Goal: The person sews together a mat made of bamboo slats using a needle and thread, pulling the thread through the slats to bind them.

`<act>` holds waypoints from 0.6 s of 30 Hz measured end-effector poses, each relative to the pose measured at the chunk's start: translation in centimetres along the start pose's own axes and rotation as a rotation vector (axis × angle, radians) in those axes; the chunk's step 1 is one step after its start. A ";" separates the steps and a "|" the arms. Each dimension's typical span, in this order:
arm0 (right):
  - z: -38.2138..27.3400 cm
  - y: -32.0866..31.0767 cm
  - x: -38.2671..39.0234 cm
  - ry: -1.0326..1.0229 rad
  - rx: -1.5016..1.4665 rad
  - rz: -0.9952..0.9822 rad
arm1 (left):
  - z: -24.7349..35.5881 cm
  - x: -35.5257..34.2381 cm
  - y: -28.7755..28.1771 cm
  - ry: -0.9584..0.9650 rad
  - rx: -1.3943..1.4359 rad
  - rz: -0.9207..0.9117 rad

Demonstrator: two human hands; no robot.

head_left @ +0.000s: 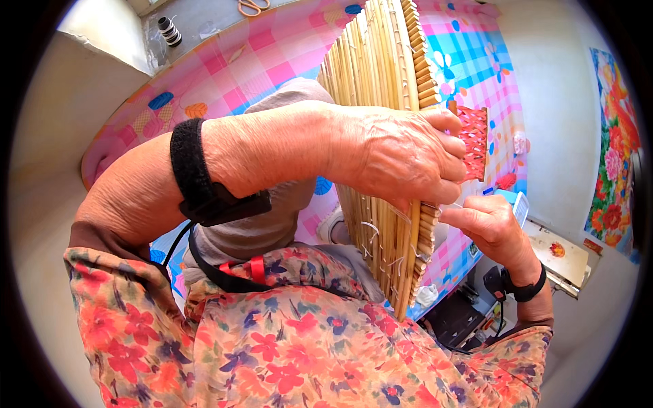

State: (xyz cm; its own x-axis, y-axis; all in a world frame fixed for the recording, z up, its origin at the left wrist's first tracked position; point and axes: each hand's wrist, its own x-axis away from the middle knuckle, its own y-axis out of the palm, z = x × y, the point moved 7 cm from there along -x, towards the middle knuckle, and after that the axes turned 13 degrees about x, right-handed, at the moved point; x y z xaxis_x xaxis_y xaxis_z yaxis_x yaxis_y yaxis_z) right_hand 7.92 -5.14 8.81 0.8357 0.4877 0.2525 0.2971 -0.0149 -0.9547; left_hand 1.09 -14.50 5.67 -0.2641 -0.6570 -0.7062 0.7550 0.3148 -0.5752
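A panel of pale yellow stalks (371,64), laid side by side, stands on edge in front of me, its cut ends facing right. My left hand (408,153) reaches across it and is closed over the right edge, with the fingers curled around the stalk ends. Just right of that edge, my right hand (493,221) is closed in a pinch. A thin whitish bit shows at its fingertips, but I cannot make out what it is. Loose white thread ends (371,231) stick out of the panel's lower face.
A pink and blue checked cover (265,58) spreads beneath me. A red woven piece (473,143) lies beyond the panel on the right. Scissors (253,7) and a dark spool-like item (169,31) are on the ledge at upper left. A blue-white box (520,207) stands near my right wrist.
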 end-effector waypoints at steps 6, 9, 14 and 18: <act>0.1 0.2 0.2 -0.003 -0.014 0.027 | 0.0 -0.3 0.3 0.013 -0.017 0.009; -0.1 0.3 0.2 -0.008 -0.024 0.041 | 0.3 -0.2 0.3 0.006 -0.028 0.011; 0.0 0.6 0.0 -0.045 -0.007 0.036 | 0.2 -0.1 0.0 0.023 -0.031 0.044; -0.6 0.9 -0.8 -0.105 -0.029 0.029 | 0.2 -0.4 -0.1 0.017 -0.051 0.060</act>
State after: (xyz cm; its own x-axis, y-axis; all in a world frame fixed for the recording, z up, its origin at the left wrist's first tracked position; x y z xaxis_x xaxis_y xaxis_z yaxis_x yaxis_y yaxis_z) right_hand 7.85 -6.09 7.83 0.7918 0.5753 0.2052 0.2875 -0.0547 -0.9562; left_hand 1.27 -14.37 6.09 -0.2295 -0.6241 -0.7469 0.7381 0.3886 -0.5515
